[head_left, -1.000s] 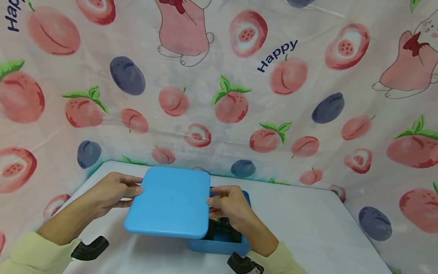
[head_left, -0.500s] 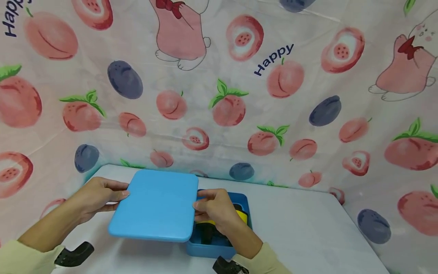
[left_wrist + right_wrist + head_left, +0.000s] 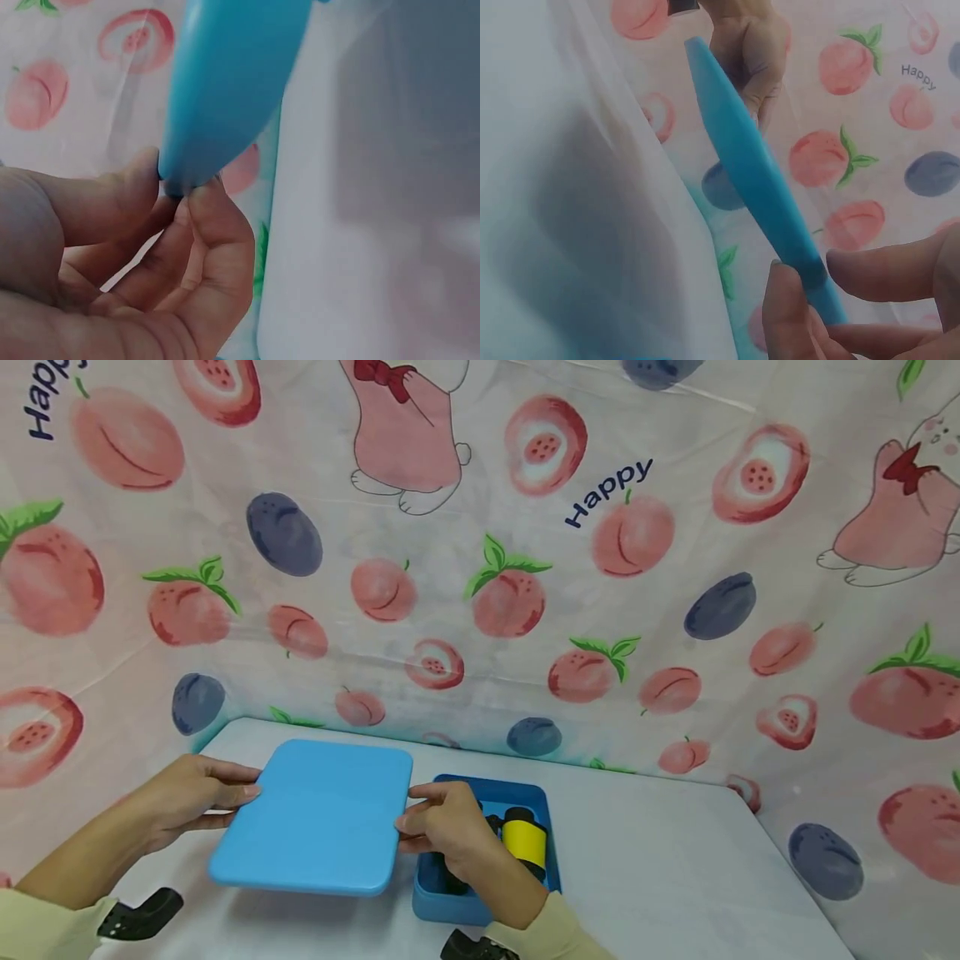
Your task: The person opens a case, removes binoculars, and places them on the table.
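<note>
A flat light-blue lid [image 3: 315, 818] with rounded corners is held above the white table, left of a blue box [image 3: 450, 908]. My left hand [image 3: 187, 802] pinches its left edge, thumb on top and fingers beneath, as the left wrist view shows up close. At the opposite edge my right hand [image 3: 450, 828] pinches the lid between thumb and fingers. Inside the uncovered box lie black-and-yellow binoculars [image 3: 525, 840], partly hidden by my right hand and forearm. From the right wrist the lid [image 3: 742, 157] appears nearly edge-on, with its shadow on the tabletop.
The white table [image 3: 675, 877] extends to the right of the box. Behind it hangs a cloth [image 3: 450, 552] printed with peaches, plums and rabbits, meeting the table's back edge. Black wrist devices [image 3: 141, 915] are at both sleeves.
Both hands have carried the lid leftward, off the box and over the table beside it. More of the box and the binoculars inside now shows.
</note>
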{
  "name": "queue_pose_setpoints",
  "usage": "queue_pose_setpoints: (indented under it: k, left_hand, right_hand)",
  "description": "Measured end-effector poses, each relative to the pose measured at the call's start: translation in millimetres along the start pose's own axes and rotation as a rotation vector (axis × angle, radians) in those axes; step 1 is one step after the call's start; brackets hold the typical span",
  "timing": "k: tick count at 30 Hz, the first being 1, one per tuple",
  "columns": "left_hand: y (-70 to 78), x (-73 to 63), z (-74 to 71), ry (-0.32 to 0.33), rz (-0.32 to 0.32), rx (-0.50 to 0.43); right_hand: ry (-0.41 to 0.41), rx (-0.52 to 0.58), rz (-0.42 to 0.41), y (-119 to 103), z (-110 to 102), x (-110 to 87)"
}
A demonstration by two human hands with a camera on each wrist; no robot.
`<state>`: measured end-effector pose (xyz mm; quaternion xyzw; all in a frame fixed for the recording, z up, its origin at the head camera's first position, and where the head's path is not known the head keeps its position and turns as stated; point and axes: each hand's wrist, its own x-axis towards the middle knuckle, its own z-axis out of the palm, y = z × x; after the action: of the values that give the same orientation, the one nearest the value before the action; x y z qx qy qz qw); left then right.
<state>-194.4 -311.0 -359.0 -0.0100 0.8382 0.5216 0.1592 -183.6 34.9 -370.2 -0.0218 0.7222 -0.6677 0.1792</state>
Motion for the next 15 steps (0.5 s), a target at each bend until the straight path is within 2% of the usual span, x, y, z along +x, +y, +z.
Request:
queue_pose_setpoints:
  k: [9,15]
  left_hand:
    - [-13.6,2.8,-14.3,-0.008,-0.042,0.032]
    - [-19.5,3.4,-18.7,-0.015,-0.066,0.030]
  right_hand:
    - [0.003,-0.006,0.036,7,26,5.6]
    - [-0.010,0.002,0.051,12,37,9.4]
